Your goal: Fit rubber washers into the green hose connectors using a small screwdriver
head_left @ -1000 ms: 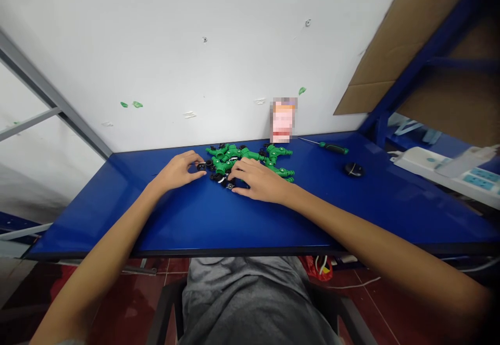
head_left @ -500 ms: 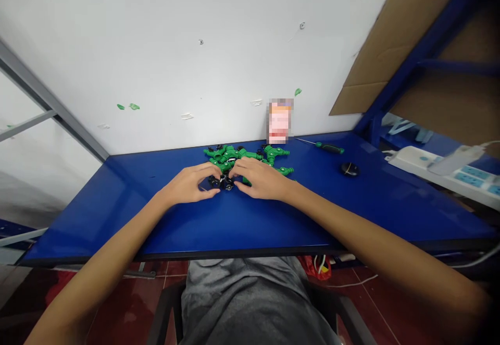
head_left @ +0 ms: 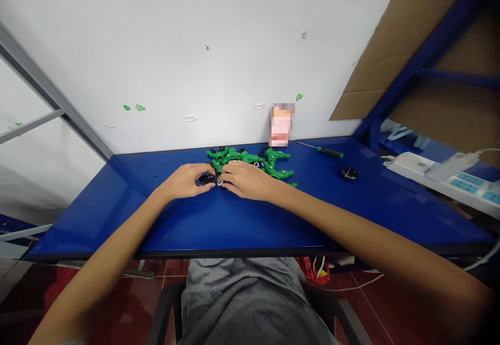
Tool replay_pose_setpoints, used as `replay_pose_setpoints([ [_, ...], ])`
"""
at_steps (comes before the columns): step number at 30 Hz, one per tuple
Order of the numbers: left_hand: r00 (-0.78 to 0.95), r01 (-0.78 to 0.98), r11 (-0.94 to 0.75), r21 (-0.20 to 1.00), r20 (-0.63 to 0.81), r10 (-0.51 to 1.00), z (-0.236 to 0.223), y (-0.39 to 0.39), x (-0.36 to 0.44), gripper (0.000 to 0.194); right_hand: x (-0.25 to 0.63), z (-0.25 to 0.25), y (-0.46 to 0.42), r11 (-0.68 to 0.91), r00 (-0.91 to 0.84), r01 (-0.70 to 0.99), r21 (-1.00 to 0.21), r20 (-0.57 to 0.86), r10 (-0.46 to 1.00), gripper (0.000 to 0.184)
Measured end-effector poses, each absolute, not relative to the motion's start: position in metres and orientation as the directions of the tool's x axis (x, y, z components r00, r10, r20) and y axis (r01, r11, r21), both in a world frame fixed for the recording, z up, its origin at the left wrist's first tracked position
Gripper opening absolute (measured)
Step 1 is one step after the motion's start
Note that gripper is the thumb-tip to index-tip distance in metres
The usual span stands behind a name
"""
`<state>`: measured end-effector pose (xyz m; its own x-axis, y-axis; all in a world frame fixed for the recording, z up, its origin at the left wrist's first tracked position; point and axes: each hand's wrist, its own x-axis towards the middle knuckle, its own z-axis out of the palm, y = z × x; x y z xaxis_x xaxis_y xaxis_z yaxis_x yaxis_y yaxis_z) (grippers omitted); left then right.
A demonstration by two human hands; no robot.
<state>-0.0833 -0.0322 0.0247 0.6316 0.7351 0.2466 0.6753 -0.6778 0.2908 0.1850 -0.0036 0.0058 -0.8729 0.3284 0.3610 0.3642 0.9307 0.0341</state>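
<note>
My left hand curls its thumb and fingers around small black plastic parts, whose exact shape I cannot make out. Close by on the right, my right hand is closed, with a small white ring at its thumb and fingertips. Something dark shows under those fingertips, mostly covered. Just behind both hands lies a pile of green plastic hose fittings, shaped like Y-connectors with black pieces; the right hand hides part of it. Another white ring lies among them.
A screwdriver with a green and black handle lies to the right on the blue table. Near it is a black round object. A blurred-out upright card leans on the white wall. A power strip sits at the far right.
Both hands have shifted slightly left. The right fingertips have come down and closed, and a white ring shows at them. The view has tilted slightly.
</note>
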Motion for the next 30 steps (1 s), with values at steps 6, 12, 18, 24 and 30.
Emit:
replay_pose_setpoints([
  [6,0.58,0.682,-0.667,0.3,0.332,0.744,0.021,-0.03,-0.087,0.029,0.17,0.008,0.004,0.929,-0.899,0.369,0.028,0.266,0.349,0.015],
  [12,0.496,0.669,-0.66,0.341,0.456,0.739,0.018,-0.029,-0.084,0.03,0.19,0.017,0.001,0.838,-0.744,0.401,-0.37,0.401,0.533,0.019],
  [18,0.438,0.621,-0.692,0.369,0.569,0.696,0.018,-0.033,-0.056,0.034,0.209,0.022,-0.002,0.489,-0.52,0.179,-0.854,0.34,0.784,0.029],
  [24,0.514,0.617,-0.745,0.253,0.587,0.625,0.017,-0.019,-0.028,0.029,0.212,0.02,-0.002,0.44,-0.413,0.118,-0.89,0.359,0.837,0.032],
  [30,0.507,0.61,-0.768,0.197,0.647,0.569,0.008,-0.017,-0.017,0.028,0.215,0.019,-0.003,0.495,-0.373,0.208,-0.843,0.4,0.837,0.032],
])
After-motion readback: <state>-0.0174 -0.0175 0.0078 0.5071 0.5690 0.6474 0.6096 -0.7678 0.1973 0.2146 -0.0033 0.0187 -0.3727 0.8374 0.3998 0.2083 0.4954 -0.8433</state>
